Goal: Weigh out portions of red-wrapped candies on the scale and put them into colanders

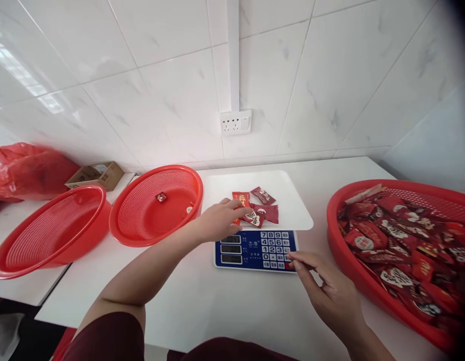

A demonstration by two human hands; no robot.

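Note:
A digital scale with a blue keypad panel and a white weighing plate stands on the table in front of me. Several small snack packets lie on the plate: a bright red one, a dark maroon one and a maroon one among them. My left hand reaches over the packets' left side, fingers stretched and thumb apart, fingertips at the packets. By the lower right of the keypad is my right hand, thumb and forefinger pinched together with nothing visible between them.
At the right stands a red basket full of snack packets. Left of the scale, another red basket holds a few small packets. Farther left are a third red basket, a cardboard box and a red plastic bag. A wall socket is behind.

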